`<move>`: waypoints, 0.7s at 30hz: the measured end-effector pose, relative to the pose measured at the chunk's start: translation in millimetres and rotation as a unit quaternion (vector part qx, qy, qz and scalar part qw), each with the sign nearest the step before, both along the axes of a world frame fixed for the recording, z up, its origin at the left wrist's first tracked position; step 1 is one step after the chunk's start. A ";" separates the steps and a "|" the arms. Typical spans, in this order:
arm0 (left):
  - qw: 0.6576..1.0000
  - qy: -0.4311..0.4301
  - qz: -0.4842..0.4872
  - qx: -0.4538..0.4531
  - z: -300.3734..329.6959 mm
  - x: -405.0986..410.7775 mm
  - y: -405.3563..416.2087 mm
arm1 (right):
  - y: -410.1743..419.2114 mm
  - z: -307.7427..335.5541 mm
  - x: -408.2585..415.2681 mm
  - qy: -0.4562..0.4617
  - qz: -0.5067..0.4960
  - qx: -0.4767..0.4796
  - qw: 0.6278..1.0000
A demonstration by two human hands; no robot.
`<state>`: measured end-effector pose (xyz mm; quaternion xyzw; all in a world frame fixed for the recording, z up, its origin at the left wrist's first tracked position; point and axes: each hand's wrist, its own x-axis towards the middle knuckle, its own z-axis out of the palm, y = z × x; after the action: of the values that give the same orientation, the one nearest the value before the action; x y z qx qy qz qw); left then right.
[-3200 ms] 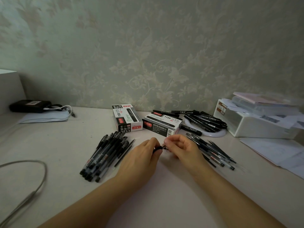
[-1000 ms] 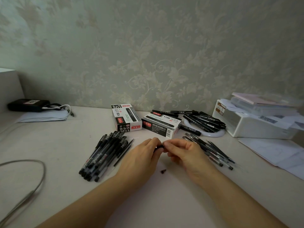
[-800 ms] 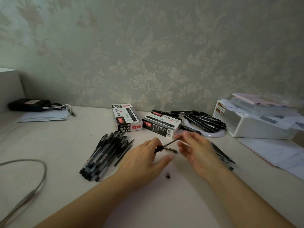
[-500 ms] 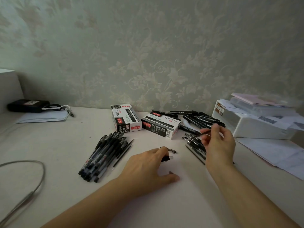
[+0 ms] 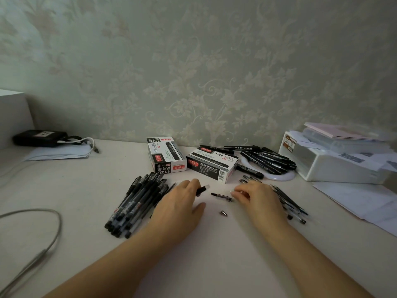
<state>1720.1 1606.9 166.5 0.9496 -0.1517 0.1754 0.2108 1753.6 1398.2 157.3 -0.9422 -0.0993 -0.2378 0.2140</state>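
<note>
Fingers of the left hand (image 5: 178,204) curl over a short pen barrel of black and clear plastic (image 5: 203,189), whose clear end juts out past the index finger toward the right. The thumb lies spread on the pale tabletop (image 5: 214,254), apart from the barrel. A thin ink refill with a dark point (image 5: 221,196) lies flat between the two hands, its point toward the barrel but not touching it. The right hand (image 5: 257,198) has its fingers curled, their tips at the refill's other end; whether they pinch it cannot be told. A small grey metal cone (image 5: 223,212) lies loose just in front of the refill. A heap of black capped pens (image 5: 137,203) lies just left of the left hand.
</note>
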 end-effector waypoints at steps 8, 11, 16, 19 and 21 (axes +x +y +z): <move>0.988 0.054 0.144 0.018 5.6 -5.0 -2.1 | -5.7 1.6 1.9 0.000 -0.035 -0.037 0.999; 0.981 0.064 0.171 0.068 6.6 -6.3 -0.1 | -4.4 4.5 -0.2 -0.026 -0.032 -0.034 0.999; 0.974 0.123 0.162 0.104 10.7 -3.1 9.4 | 4.9 8.8 -6.0 -0.080 -0.005 -0.035 0.996; 0.973 0.144 0.152 0.097 13.8 -3.3 19.3 | 6.8 8.8 -7.5 -0.083 0.002 -0.024 0.996; 0.975 0.137 0.146 0.098 14.6 -3.2 24.1 | 7.6 9.2 -8.9 -0.083 0.004 -0.022 0.996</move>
<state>1716.9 1631.0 181.2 0.9925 0.0029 0.0570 0.1080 1744.7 1405.8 166.6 -0.9232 -0.1260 -0.3121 0.1857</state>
